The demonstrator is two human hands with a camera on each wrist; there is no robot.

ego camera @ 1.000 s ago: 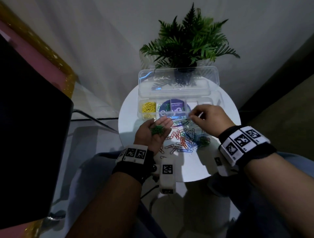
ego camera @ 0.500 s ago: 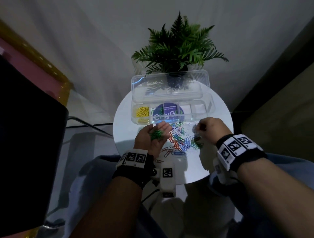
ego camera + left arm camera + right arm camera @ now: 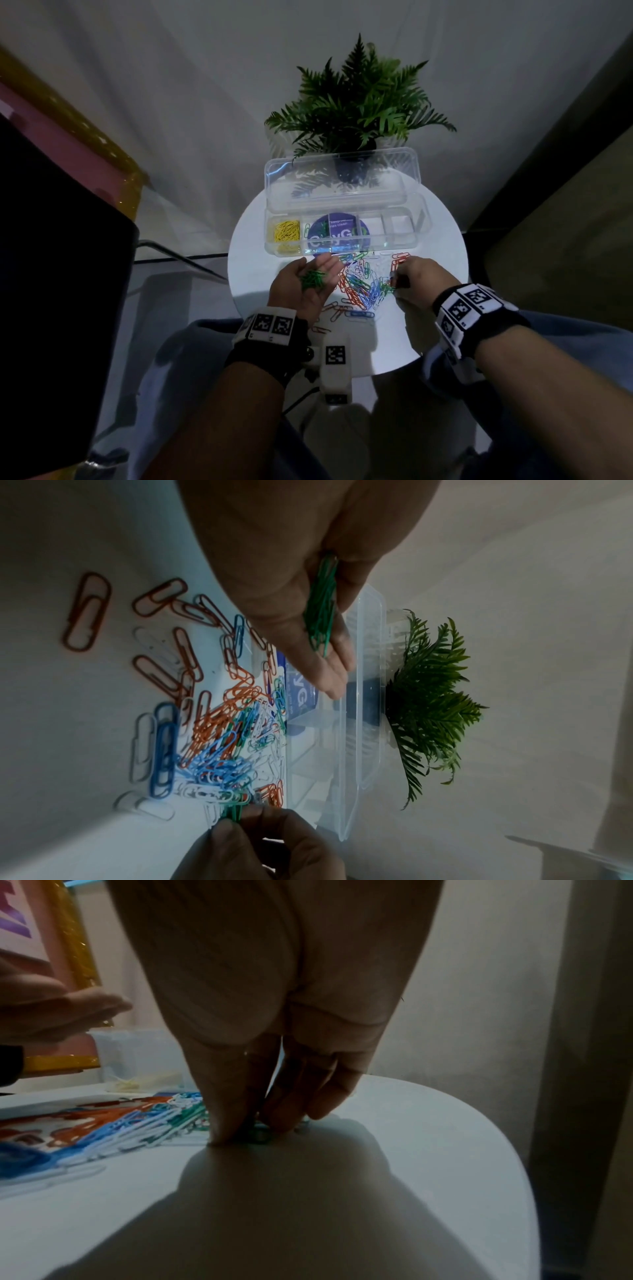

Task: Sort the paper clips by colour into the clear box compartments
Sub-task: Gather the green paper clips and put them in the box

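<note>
A mixed pile of paper clips (image 3: pixel 363 284) in orange, blue, white and green lies on the round white table (image 3: pixel 428 325) in front of the clear box (image 3: pixel 399 230). The box's leftmost compartment holds yellow clips (image 3: pixel 287 230). My left hand (image 3: pixel 315 266) is palm up to the left of the pile, fingers nearly straight, carrying a bunch of green clips (image 3: pixel 322 607) in the palm. My right hand (image 3: pixel 394 280) is at the pile's right edge, where thumb and fingertips (image 3: pixel 232 1123) pinch green clips (image 3: pixel 232 811) against the table.
The box's clear lid (image 3: pixel 339 185) stands open behind it, in front of a potted fern (image 3: pixel 356 106). A round purple label (image 3: pixel 337 230) shows through the middle compartments. Loose orange clips (image 3: pixel 334 310) lie near the table's front. A dark object fills the left.
My right hand has come back from the box's front edge to the right side of the pile and pinched green clips. The left hand has kept its green bunch.
</note>
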